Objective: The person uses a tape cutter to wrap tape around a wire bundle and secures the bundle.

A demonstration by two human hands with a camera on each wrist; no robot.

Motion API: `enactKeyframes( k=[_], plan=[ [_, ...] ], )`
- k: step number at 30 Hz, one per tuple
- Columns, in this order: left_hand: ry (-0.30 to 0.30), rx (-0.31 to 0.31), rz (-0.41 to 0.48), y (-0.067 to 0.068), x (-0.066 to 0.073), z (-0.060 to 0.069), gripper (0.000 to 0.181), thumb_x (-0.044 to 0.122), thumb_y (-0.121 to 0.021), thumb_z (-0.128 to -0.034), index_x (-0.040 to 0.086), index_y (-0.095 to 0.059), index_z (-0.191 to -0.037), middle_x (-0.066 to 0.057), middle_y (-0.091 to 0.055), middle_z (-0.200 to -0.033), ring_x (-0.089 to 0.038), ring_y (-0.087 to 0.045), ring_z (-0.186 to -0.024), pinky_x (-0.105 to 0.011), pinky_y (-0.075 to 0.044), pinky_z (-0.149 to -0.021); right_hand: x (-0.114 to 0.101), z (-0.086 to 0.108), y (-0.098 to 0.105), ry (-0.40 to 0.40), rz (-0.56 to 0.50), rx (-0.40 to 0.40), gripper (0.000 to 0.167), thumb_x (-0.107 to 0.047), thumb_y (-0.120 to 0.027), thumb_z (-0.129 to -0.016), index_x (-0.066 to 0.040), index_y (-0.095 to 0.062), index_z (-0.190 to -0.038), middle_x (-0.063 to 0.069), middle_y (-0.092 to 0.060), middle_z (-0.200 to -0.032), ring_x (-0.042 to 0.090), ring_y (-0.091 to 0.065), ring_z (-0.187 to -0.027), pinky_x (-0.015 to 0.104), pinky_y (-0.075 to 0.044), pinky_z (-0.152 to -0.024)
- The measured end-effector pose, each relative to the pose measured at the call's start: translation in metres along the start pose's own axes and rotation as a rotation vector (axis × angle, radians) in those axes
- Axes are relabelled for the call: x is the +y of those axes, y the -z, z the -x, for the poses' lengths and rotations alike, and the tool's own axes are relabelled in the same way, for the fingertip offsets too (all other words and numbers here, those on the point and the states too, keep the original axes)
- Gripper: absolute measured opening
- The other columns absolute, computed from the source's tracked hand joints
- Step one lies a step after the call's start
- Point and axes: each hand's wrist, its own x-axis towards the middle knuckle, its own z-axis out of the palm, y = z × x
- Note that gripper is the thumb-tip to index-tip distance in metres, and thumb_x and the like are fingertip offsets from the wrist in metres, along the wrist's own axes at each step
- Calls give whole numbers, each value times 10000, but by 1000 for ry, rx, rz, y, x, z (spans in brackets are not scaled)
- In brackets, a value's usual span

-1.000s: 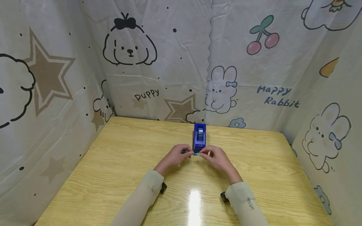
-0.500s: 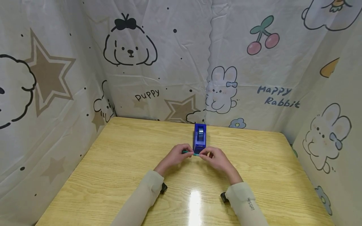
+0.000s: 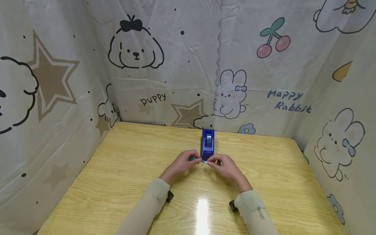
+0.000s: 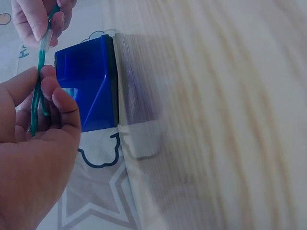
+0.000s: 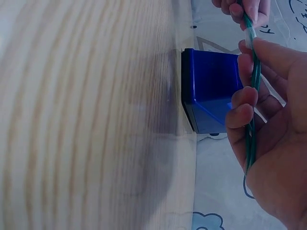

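A thin bundle of green cord [image 4: 41, 60] is stretched between my two hands, with a short piece of clear tape [image 4: 46, 39] around it. My left hand [image 3: 185, 161] pinches it between thumb and fingers, and the loose ends hang over the palm in the left wrist view. On the other side of the tape, my right hand [image 3: 225, 165] pinches the same bundle; its strands [image 5: 251, 139] run down across that palm. Just beyond the fingertips stands a blue tape dispenser [image 3: 207, 150] with a roll of tape [image 3: 208, 139] in it.
The wooden table [image 3: 141, 140] carries the dispenser near its far edge. Behind and at both sides hangs a pale curtain [image 3: 182, 65] printed with cartoon animals. A bright reflection lies on the near tabletop.
Both hands keep their pinch on the green cord. The right hand has dropped very slightly towards the person, and the cord tilts a little more. The dispenser stays in place.
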Motion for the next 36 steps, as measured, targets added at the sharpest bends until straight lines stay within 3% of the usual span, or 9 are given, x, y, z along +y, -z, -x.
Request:
enactKeyframes(
  k=[6,15,30,36],
  plan=[
    [33,-40,29,0,-1,0,315,276,-553,-1090,24,-720,-1003,-40,-670,-814,-134,-569,-722,-270,-480,-703,-3,1,-1,43,55,50,70,-242,-720,-991,-225,-782,-1020,-49,-735,-1039,132,-619,-923,372,-516,-850],
    [4,-94,111,2,-1,3,264,193,-541,-1091,-8,-686,-1002,15,-543,-751,-120,-467,-677,-257,-418,-679,-8,0,-1,19,60,-6,85,-246,-709,-999,-209,-778,-1031,-70,-716,-1010,137,-608,-940,379,-518,-869],
    [-43,-50,16,2,5,9,190,220,-562,-1083,100,-671,-984,-14,-620,-851,-186,-578,-798,-279,-486,-735,-14,0,1,38,55,-29,129,-223,-684,-1001,-146,-775,-1048,-59,-720,-998,140,-626,-951,423,-540,-876],
    [-60,-51,-2,2,4,11,227,221,-563,-1084,32,-678,-1034,-97,-681,-922,-322,-649,-903,-291,-504,-764,-13,1,0,50,57,-30,147,-283,-694,-1006,-170,-782,-1040,-80,-723,-996,129,-636,-954,420,-538,-882]
  ],
)
